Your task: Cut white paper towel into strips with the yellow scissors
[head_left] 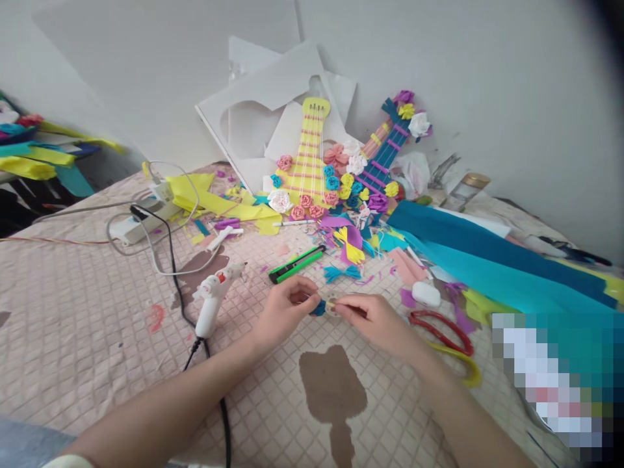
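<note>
My left hand is closed, its thumb and fingers pinching a small blue crepe-paper piece. Close beside it, my right hand pinches something small and pale at the blue piece's right side; what it is does not show clearly. Just beyond both hands lie a green-and-black utility knife and a blue paper bow. To the left rests a white hot glue gun, nozzle pointing away. Red-and-yellow-handled scissors lie near my right forearm.
Two paper guitars, one yellow and one blue, lean at the back with paper flowers. A power strip with cables sits left. Blue crepe sheets, a white case and a glass jar lie right. Paper scraps litter the middle.
</note>
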The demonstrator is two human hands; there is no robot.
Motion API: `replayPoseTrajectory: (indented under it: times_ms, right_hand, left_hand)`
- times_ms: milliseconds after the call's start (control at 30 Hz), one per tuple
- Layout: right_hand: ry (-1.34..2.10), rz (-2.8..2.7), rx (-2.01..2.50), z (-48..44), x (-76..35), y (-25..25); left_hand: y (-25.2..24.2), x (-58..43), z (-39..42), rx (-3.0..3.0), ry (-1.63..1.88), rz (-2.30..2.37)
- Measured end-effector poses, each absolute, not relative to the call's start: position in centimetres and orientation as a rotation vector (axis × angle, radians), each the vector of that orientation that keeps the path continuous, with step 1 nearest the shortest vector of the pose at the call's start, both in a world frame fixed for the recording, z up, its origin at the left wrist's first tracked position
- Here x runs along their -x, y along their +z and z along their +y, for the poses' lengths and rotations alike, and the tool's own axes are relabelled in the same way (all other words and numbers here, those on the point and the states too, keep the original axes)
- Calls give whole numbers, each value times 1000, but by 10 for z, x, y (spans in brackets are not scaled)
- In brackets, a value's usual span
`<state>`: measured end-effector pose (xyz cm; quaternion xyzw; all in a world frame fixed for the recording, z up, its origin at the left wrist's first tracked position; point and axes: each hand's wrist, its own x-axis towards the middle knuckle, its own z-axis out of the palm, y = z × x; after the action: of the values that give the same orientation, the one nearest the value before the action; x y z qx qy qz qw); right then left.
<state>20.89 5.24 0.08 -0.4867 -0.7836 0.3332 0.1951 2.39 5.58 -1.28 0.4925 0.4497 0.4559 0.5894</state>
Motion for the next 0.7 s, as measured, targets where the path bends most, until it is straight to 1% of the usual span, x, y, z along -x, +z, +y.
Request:
replayPoseTrajectory:
  times_ms: [133, 500, 700]
  right_hand:
    - [982, -2151, 1386, 52, -211, 0]
    - [917, -2107, 1376, 52, -216, -3]
    - [1086, -2121, 1398, 52, -220, 3]
  left_hand:
    - [-12, -24, 57, -1123, 1027, 1018]
    - [-10, -26, 54, -1231, 982, 985]
    - [-12, -27, 53, -1209, 1002, 980]
